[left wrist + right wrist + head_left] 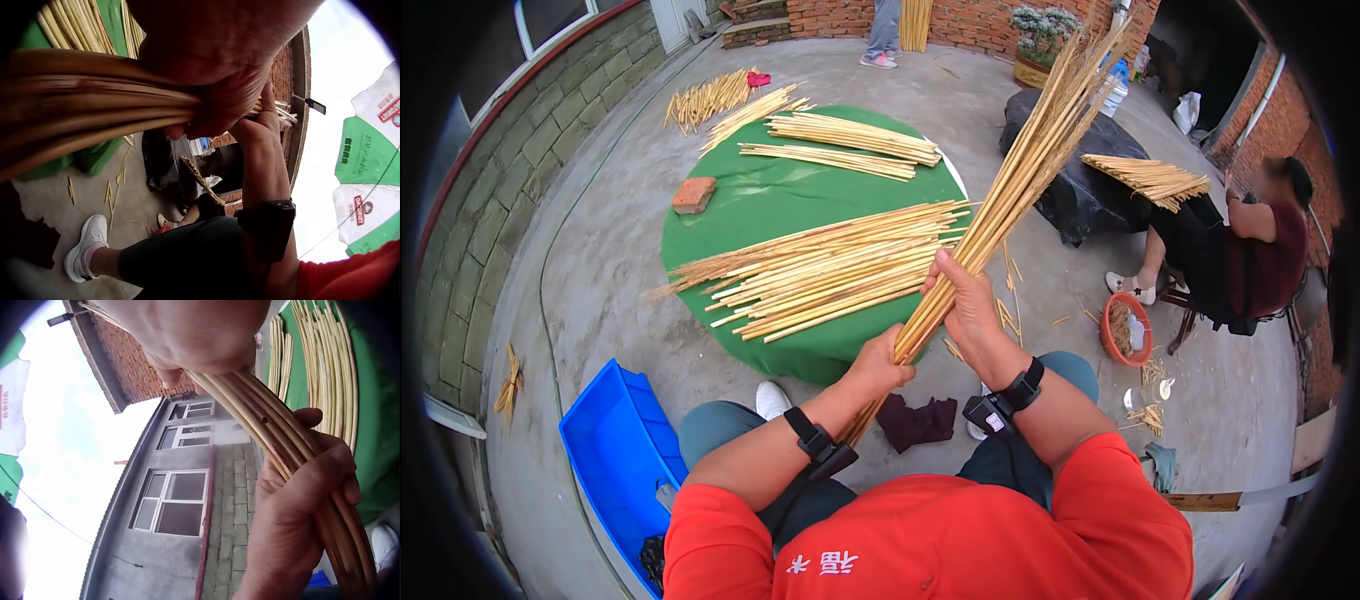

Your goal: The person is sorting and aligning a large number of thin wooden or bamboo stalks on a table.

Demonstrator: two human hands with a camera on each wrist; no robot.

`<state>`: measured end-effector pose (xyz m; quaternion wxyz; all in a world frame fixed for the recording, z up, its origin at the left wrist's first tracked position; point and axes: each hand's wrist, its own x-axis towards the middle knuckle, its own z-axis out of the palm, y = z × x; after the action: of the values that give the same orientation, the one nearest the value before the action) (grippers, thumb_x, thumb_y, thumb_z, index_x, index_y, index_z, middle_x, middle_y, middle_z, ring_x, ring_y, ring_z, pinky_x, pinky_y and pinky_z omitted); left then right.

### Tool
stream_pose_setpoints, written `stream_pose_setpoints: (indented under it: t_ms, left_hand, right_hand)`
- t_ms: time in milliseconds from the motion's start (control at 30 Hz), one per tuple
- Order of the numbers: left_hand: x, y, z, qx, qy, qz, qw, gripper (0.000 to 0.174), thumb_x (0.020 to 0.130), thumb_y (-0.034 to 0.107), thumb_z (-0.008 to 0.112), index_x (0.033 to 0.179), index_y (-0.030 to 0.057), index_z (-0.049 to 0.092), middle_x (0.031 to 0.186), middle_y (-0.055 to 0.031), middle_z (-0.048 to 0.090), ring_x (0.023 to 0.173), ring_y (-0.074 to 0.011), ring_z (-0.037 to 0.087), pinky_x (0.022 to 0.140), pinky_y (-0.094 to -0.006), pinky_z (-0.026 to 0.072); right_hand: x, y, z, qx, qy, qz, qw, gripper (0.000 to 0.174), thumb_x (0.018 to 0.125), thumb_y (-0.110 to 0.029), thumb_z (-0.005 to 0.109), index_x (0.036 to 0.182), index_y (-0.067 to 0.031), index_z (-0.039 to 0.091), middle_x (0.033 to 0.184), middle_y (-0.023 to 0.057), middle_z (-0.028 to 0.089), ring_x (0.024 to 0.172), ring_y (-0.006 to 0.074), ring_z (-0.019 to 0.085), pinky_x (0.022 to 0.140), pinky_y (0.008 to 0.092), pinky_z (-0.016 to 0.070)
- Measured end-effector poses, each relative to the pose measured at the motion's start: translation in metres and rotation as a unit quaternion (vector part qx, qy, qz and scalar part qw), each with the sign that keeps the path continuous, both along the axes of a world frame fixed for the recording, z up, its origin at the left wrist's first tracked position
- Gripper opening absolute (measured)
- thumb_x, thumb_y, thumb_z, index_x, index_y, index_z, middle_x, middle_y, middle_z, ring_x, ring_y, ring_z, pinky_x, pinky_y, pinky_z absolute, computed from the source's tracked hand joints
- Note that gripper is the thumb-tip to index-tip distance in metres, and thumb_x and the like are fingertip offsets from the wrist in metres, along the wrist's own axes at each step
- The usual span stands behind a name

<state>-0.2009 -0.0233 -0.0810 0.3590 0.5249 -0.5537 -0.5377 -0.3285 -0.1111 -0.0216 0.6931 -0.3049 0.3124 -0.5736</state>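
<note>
A long bundle of dry stalks [1000,215] slants up to the right across the head view, its feathery tops farthest away. My left hand [878,368] grips it near the lower end, fingers wrapped round the stalks. Higher up, my right hand [962,298] holds the same bundle, the thumb lying along it. In the right wrist view the left hand [300,506] curls round the smooth stalks [256,419]. Beyond the hands, a round table with a green cloth [750,215] carries a wide spread of stalks [830,270] and two smaller rows [855,137] toward its far side.
A brick [693,195] lies at the table's left edge. To the left stands a blue bin [615,430]; to the right are an orange basket [1125,330] and a seated person [1265,240] beside more stalks [1148,180]. A dark cloth [916,422] lies between my feet.
</note>
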Motion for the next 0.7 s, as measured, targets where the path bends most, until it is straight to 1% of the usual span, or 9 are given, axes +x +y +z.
stream_pose_setpoints:
  t_ms: [67, 100, 167, 200, 267, 367, 467, 600, 700]
  left_hand:
    - [0.001, -0.002, -0.003, 0.011, 0.046, 0.002, 0.999, 0.038, 0.067, -0.003, 0.062, 0.102, 0.0059, 0.048, 0.074, 0.0, 0.049, 0.057, -0.0083, 0.049, 0.048, -0.0226, 0.0414]
    - [0.0, -0.002, -0.005, 0.011, 0.046, 0.002, 0.999, 0.038, 0.067, -0.003, 0.062, 0.102, 0.0059, 0.048, 0.074, 0.0, 0.049, 0.057, -0.0083, 0.049, 0.048, -0.0226, 0.0414]
    - [-0.001, -0.001, 0.004, 0.019, 0.151, 0.004, 0.988, 0.04, 0.066, -0.003, 0.062, 0.103, 0.0048, 0.047, 0.074, -0.0007, 0.049, 0.054, -0.0088, 0.049, 0.046, -0.0215, 0.0419]
    - [0.0, 0.0, 0.009, 0.019, 0.151, 0.004, 0.988, 0.04, 0.066, -0.003, 0.062, 0.103, 0.0048, 0.047, 0.074, -0.0007, 0.049, 0.054, -0.0088, 0.049, 0.046, -0.0215, 0.0419]
    - [0.004, 0.0, 0.018, 0.063, 0.203, -0.038, 0.976, 0.043, 0.065, -0.002, 0.063, 0.104, 0.003, 0.046, 0.074, -0.0025, 0.05, 0.054, -0.0096, 0.05, 0.046, -0.0215, 0.0429]
    - [0.008, -0.001, 0.015, 0.091, 0.228, -0.068, 0.967, 0.044, 0.066, -0.001, 0.065, 0.105, 0.0023, 0.046, 0.075, -0.0039, 0.051, 0.055, -0.0102, 0.052, 0.046, -0.0214, 0.0432]
    - [0.011, -0.001, 0.015, 0.103, 0.237, -0.082, 0.963, 0.044, 0.067, 0.001, 0.068, 0.105, 0.0024, 0.046, 0.075, -0.0043, 0.052, 0.055, -0.0109, 0.053, 0.047, -0.0213, 0.0438]
    - [0.013, 0.002, 0.022, 0.122, 0.27, -0.082, 0.952, 0.046, 0.068, 0.003, 0.07, 0.108, 0.0018, 0.046, 0.075, -0.0054, 0.053, 0.055, -0.0119, 0.054, 0.049, -0.0221, 0.045]
    - [0.016, 0.002, 0.024, 0.153, 0.299, -0.106, 0.936, 0.048, 0.068, 0.003, 0.07, 0.11, 0.0017, 0.046, 0.076, -0.0079, 0.057, 0.055, -0.0133, 0.056, 0.05, -0.0235, 0.0462]
  right_hand:
    - [-0.001, 0.001, 0.002, -0.003, -0.021, 0.034, 0.999, 0.024, 0.078, -0.012, 0.067, 0.093, -0.004, 0.051, 0.071, 0.0057, 0.055, 0.061, 0.0142, 0.056, 0.056, 0.0277, 0.0497]
    - [-0.001, 0.001, 0.002, -0.003, -0.021, 0.034, 0.999, 0.024, 0.078, -0.012, 0.067, 0.093, -0.004, 0.051, 0.071, 0.0057, 0.055, 0.061, 0.0142, 0.056, 0.056, 0.0277, 0.0497]
    - [-0.001, 0.0, 0.002, -0.013, -0.059, 0.066, 0.996, 0.033, 0.08, -0.011, 0.065, 0.106, -0.0032, 0.046, 0.078, 0.0082, 0.057, 0.067, 0.0166, 0.059, 0.061, 0.0297, 0.0517]
    - [-0.001, 0.0, 0.002, -0.013, -0.058, 0.066, 0.996, 0.033, 0.08, -0.011, 0.065, 0.106, -0.0032, 0.046, 0.078, 0.0082, 0.057, 0.067, 0.0166, 0.059, 0.061, 0.0297, 0.0517]
    - [-0.002, 0.002, 0.001, -0.035, -0.048, 0.086, 0.995, 0.045, 0.081, -0.014, 0.063, 0.118, -0.0011, 0.038, 0.086, 0.0104, 0.057, 0.077, 0.0199, 0.06, 0.07, 0.0331, 0.0519]
    - [-0.004, 0.002, -0.002, -0.023, -0.057, 0.109, 0.992, 0.047, 0.08, -0.016, 0.064, 0.118, -0.0022, 0.04, 0.09, 0.0127, 0.058, 0.082, 0.0221, 0.061, 0.074, 0.0346, 0.0524]
    - [-0.006, 0.002, 0.001, 0.011, -0.08, 0.134, 0.988, 0.043, 0.08, -0.009, 0.063, 0.115, -0.002, 0.04, 0.088, 0.0139, 0.06, 0.079, 0.0228, 0.063, 0.071, 0.0346, 0.0543]
    - [-0.005, 0.005, 0.003, 0.014, -0.075, 0.138, 0.987, 0.044, 0.08, -0.009, 0.064, 0.116, -0.0019, 0.04, 0.089, 0.0141, 0.06, 0.08, 0.0237, 0.063, 0.073, 0.0354, 0.0544]
    - [-0.003, 0.006, 0.0, 0.008, -0.091, 0.178, 0.98, 0.045, 0.079, -0.008, 0.064, 0.116, -0.0014, 0.041, 0.089, 0.0144, 0.06, 0.081, 0.0246, 0.063, 0.073, 0.0358, 0.0549]
